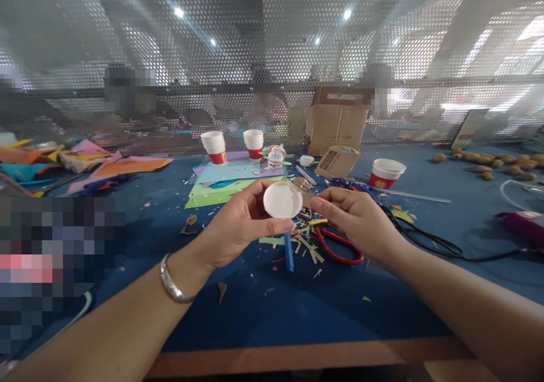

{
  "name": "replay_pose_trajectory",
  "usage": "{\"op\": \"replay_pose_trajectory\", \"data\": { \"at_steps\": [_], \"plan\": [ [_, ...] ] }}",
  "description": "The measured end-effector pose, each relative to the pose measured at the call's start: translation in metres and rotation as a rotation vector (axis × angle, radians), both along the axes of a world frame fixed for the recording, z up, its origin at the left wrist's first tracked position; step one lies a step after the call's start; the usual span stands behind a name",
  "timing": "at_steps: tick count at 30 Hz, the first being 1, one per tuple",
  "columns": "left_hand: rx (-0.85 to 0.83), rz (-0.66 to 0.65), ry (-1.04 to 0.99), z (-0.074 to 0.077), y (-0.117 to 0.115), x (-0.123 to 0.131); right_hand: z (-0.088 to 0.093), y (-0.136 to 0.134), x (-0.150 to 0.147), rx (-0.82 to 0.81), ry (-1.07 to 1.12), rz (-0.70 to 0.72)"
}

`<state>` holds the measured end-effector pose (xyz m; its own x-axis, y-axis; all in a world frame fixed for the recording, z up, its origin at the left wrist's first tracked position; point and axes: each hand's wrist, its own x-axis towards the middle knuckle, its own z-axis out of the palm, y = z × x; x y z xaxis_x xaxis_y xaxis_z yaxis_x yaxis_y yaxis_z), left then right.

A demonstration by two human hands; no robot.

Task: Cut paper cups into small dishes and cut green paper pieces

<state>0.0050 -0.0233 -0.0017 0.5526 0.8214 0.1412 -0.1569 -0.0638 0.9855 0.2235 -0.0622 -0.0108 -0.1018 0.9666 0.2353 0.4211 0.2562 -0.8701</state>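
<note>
My left hand [238, 223] grips a shallow white paper cup piece [283, 200] between thumb and fingers, its round inside facing me. My right hand [359, 215] is at its right, thumb and fingers pinched on a thin greyish strip-like thing [304, 188] whose kind is unclear. It points toward the rim of the cup piece; whether the two touch I cannot tell. Below the hands lie red-handled scissors [340, 255], a blue stick-like pen [289, 251] and scattered paper scraps [308, 243].
Stacked paper cups [213, 147] stand on coloured paper sheets [229, 172]. A red-and-white cup [386, 173], a cardboard box [338, 121] and a black cable [425, 240] are around. Colored papers [127, 168] lie left, walnuts [493, 160] right. A perforated screen [272, 47] rises behind the blue table [255, 319].
</note>
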Motion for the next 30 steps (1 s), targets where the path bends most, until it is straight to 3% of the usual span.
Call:
{"op": "replay_pose_trajectory", "data": {
  "at_steps": [6,11,18,23,30],
  "plan": [
    [0.049,0.079,0.009,-0.001,0.012,-0.008,-0.001,0.002,0.003,0.093,-0.424,-0.003],
    [0.217,0.107,0.090,-0.006,0.017,-0.011,-0.003,0.000,-0.001,-0.018,-0.640,0.067],
    [0.281,0.116,0.178,-0.004,0.013,-0.009,0.000,-0.005,-0.001,0.130,-0.564,-0.027],
    [0.423,0.179,0.288,-0.003,0.012,-0.013,0.003,-0.006,0.003,0.182,-0.501,-0.119],
    [0.557,0.258,0.437,-0.001,0.009,-0.015,0.007,-0.010,0.003,0.188,-0.402,-0.118]
  ]
}}
